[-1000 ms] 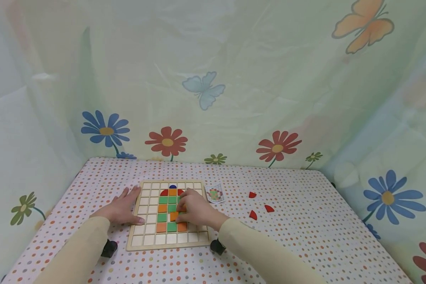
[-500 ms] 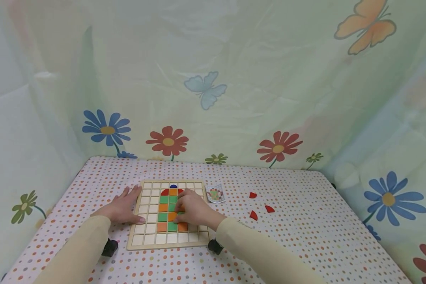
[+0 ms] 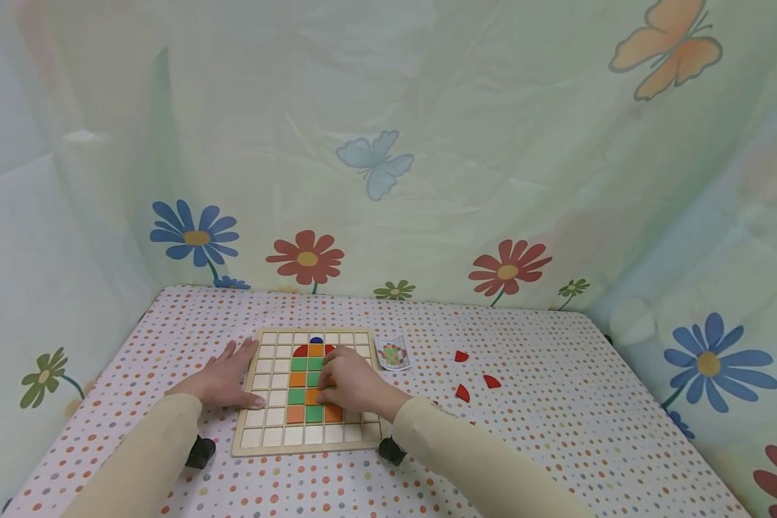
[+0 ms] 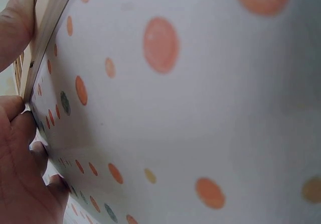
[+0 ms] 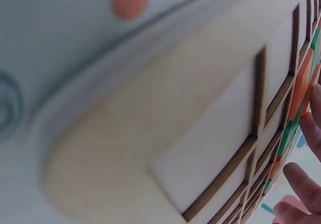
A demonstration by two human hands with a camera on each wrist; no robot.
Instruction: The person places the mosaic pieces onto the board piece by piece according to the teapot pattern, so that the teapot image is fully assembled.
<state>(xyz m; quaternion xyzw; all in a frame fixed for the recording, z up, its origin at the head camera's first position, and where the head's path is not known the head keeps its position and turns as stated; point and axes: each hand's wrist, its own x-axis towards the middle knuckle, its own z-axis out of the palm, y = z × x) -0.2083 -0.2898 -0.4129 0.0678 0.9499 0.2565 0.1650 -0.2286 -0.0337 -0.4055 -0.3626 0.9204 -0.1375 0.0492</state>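
A wooden grid board (image 3: 252, 450) lies on the table with green and orange square tiles set in its middle columns. Near the middle, my right hand (image 3: 352, 381) pinches an orange square tile (image 3: 311, 397) at a cell of the grid; in the right wrist view, fingertips (image 5: 312, 126) are right at its edge. Part of the pattern is hidden under this hand. My left hand (image 3: 223, 378) rests spread along the board's left edge, thumb over the frame. Red rounded pieces (image 3: 301, 351) and a blue one (image 3: 316, 340) top the pattern.
A small picture card (image 3: 393, 354) lies against the board's right side. Red quarter-round pieces lie loose farther right, among them one piece (image 3: 491, 381) nearest the right side. A flowered curtain (image 3: 401, 237) stands behind the dotted table (image 3: 524, 345).
The orange tile has shifted left to its cell, covering the pale gap seen there a second ago. My right hand moves slightly with it; the left hand stays in place.
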